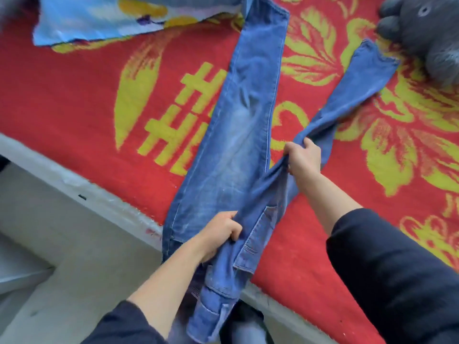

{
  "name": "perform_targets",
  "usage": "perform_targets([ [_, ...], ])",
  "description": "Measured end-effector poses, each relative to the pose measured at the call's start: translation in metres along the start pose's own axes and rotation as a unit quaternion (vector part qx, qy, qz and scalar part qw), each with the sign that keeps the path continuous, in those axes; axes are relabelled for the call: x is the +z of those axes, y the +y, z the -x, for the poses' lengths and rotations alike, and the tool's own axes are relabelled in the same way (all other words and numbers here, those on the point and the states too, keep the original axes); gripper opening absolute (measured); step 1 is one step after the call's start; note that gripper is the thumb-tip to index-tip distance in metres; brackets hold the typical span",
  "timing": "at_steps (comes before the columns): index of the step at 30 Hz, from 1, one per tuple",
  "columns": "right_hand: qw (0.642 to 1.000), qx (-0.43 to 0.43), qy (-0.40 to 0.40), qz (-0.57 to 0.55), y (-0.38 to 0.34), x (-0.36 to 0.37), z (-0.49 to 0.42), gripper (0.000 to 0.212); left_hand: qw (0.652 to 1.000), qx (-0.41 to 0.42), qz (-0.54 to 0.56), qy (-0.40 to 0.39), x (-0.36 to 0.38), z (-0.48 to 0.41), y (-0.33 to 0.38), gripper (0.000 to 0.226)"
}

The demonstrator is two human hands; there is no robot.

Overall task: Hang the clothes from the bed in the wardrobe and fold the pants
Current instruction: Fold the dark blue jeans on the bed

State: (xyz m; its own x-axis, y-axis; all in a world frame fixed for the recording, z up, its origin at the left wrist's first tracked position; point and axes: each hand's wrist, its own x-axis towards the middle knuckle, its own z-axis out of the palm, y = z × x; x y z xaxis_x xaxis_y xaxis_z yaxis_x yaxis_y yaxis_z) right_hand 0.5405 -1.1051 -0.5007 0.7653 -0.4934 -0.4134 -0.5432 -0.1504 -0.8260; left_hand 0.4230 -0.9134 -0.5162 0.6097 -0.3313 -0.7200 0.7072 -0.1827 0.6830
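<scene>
Red and yellow bedding covers the bed (74, 100), where blue jeans (238, 135) lie with the waistband hanging over the near edge. Nearest, the left hand (221, 234) has its fingers clenched on the waist; farther in, the right hand (301, 157) grips the splayed leg's thigh. That leg likely wants laying squarely on the straight one, seams matched. Beyond sit a floral cloth (111, 18) and grey plush toy (427, 33).
</scene>
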Motion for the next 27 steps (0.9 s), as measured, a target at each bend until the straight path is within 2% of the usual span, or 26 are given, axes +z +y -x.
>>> perform_targets([
  [1, 0.998, -0.020, -0.046, -0.030, -0.012, 0.023, 0.004, 0.011, 0.999, 0.004, 0.017, 0.048, -0.026, 0.000, 0.001, 0.028],
  [3, 0.983, -0.039, -0.174, -0.030, -0.026, 0.065, 0.015, 0.033, 0.987, 0.001, -0.008, 0.159, -0.077, 0.000, -0.005, 0.021],
  [5, 0.959, -0.062, -0.254, 0.107, -0.022, 0.096, 0.021, 0.058, 0.969, -0.030, -0.091, 0.227, -0.117, -0.001, -0.022, 0.010],
  [8, 0.913, -0.054, -0.270, 0.301, 0.001, 0.117, 0.023, 0.067, 0.965, -0.084, -0.151, 0.196, -0.147, -0.012, -0.046, 0.004],
  [11, 0.889, -0.028, -0.289, 0.354, 0.021, 0.120, 0.022, 0.068, 0.962, -0.069, -0.203, 0.168, -0.156, -0.030, -0.047, 0.019],
  [13, 0.895, -0.025, -0.267, 0.356, 0.022, 0.120, 0.014, 0.066, 0.954, -0.064, -0.252, 0.150, -0.160, -0.041, -0.034, 0.015],
  [15, 0.915, -0.022, -0.218, 0.338, 0.016, 0.122, 0.000, 0.062, 0.944, -0.082, -0.294, 0.126, -0.166, -0.053, -0.017, 0.007],
  [17, 0.936, 0.000, -0.175, 0.306, 0.004, 0.125, -0.018, 0.061, 0.942, -0.085, -0.308, 0.105, -0.169, -0.068, 0.002, 0.009],
  [23, 0.975, 0.011, -0.025, 0.220, -0.031, 0.121, -0.076, 0.055, 0.957, 0.001, -0.280, 0.079, -0.157, -0.139, 0.069, 0.021],
  [27, 0.989, 0.068, 0.062, 0.113, -0.047, 0.111, -0.121, 0.036, 0.938, 0.047, -0.330, 0.092, -0.143, -0.180, 0.103, 0.026],
])
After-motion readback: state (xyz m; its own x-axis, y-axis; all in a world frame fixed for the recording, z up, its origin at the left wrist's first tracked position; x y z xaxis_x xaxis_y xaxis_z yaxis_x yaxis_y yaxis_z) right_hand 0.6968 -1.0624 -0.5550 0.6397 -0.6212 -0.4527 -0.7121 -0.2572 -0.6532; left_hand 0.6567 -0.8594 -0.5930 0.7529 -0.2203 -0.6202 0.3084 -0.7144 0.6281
